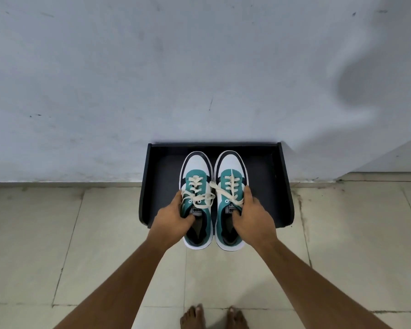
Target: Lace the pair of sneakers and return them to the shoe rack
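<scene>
Head view, looking down. Two sneakers sit side by side on a black shoe rack [280, 186], toes toward the wall, heels hanging just past the rack's front edge. Left sneaker [196, 184]: teal upper, white toe panel with a dark band round it, white sole, dark lining inside the opening. Right sneaker [230, 176]: same colours, same build. Both are laced with cream laces [201, 197], crossed up the eyelets; loose ends and loops lie over the tongues, and one end of the right shoe's lace strays across the gap toward the left shoe. A small dark label shows on each tongue, text too small to read. Left hand [173, 218] grips the left sneaker at its outer side, thumb curled into the opening by the tongue, fingers wrapped round the outside and mostly hidden. Right hand [253, 216] holds the right sneaker the same way: thumb at the tongue, a finger up along the outer edge near the eyelets. Both forearms reach in from the bottom of the frame. The rack is a shallow black tray with raised side walls, set against a pale, scuffed wall [152, 79]. Floor [81, 245] is cream tile with dark, grimy joints. Bare toes [214, 317] show at the bottom edge. A soft shadow falls on the wall at upper right.
</scene>
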